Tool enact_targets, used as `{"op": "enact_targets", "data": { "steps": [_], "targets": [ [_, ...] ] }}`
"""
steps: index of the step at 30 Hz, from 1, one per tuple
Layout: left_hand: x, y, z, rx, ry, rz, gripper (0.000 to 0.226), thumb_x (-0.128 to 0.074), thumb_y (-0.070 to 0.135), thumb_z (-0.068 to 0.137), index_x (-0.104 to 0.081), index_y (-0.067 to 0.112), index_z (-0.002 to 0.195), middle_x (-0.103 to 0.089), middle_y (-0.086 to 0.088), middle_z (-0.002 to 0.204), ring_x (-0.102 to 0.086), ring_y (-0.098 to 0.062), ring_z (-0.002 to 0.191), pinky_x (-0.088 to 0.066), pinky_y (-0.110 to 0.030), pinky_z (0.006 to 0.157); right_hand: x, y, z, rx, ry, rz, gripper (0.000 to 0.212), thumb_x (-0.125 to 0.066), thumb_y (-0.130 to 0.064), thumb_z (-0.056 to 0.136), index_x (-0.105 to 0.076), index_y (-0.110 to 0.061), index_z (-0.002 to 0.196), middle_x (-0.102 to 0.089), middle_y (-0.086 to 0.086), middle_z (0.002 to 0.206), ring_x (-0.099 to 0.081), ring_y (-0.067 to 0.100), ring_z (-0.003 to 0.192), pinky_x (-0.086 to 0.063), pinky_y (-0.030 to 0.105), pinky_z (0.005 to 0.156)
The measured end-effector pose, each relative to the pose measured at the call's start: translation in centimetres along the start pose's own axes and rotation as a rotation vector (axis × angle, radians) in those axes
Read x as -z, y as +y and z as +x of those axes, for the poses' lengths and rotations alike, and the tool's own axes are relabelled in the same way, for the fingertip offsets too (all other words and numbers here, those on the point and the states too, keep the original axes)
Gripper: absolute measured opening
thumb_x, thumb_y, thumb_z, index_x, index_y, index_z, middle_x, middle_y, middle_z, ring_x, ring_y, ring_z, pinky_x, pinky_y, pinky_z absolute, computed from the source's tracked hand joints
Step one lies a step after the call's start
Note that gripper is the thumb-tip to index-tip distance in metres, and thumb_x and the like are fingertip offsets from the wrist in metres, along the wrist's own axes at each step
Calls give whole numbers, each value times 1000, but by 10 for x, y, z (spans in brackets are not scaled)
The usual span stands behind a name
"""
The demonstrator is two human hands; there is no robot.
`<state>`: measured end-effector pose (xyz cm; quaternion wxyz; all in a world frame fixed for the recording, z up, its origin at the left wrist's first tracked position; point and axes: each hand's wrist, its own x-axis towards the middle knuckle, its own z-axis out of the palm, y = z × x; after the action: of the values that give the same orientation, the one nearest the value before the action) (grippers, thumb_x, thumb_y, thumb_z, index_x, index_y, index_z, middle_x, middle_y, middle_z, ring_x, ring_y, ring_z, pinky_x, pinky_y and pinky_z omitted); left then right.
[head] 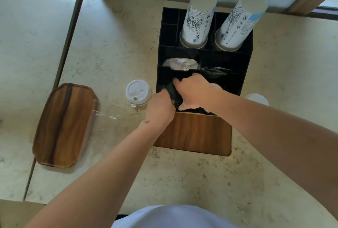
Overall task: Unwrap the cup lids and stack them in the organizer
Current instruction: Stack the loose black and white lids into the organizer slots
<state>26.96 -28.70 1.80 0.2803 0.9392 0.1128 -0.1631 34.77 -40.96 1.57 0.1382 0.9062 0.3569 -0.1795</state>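
Marble tabletop [113, 48] fills our frame; black organizer [245, 74] sits upper centre, two printed cup stacks [197, 21] upright in its far compartments; wooden tray [64, 125] lies at left; our hands meet at centre over the organizer's near left compartment, left hand [160, 107] and right hand [193, 92] both gripping a dark wrapped bundle [174, 94]; white lids [138, 91] stand just left of the organizer.

White lids [138, 91] stacked beside black organizer [245, 63].
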Motion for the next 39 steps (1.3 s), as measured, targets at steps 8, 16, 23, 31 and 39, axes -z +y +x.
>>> {"op": "enact_targets", "data": {
  "steps": [8,16,23,31,39],
  "targets": [
    [6,7,-6,23,-77,-6,28,-55,20,101,-53,3,123,-68,-17,112,-66,-32,99,-51,-38,75,9,-7,-5,-48,-58,56,103,-69,-53,83,-18,-6,158,-72,6,106,-68,28,98,-41,38,96],
    [38,-47,-66,275,90,-765,20,-60,28,93,-62,26,113,-72,7,98,-69,1,78,-53,-16,58,79,-21,-18,-139,-101,227,25,-64,-17,91,-64,-10,115,-62,4,90,-63,25,84,-54,37,67],
    [33,-93,-77,672,14,-1379,15,-55,12,98,-65,5,107,-68,-4,64,-66,-18,59,-49,-26,49,80,-108,52,76,-42,303,65,-71,-35,91,-38,-17,144,-43,10,140,-45,31,125,-51,43,88],
    [20,-108,-88,797,-150,-1649,20,-60,15,96,-68,0,106,-71,-9,70,-69,-21,62,-56,-30,54,53,-112,88,87,-124,168,49,-61,-31,93,-43,-16,135,-43,11,133,-45,35,119,-50,43,83],
    [32,-104,-87,745,-383,-2151,56,-55,48,96,-66,6,131,-70,-23,125,-70,-42,110,-58,-55,87,99,-122,-17,111,23,380,73,-64,-62,76,-46,-21,135,-50,7,124,-51,30,108,-54,45,82]
  ]
}}
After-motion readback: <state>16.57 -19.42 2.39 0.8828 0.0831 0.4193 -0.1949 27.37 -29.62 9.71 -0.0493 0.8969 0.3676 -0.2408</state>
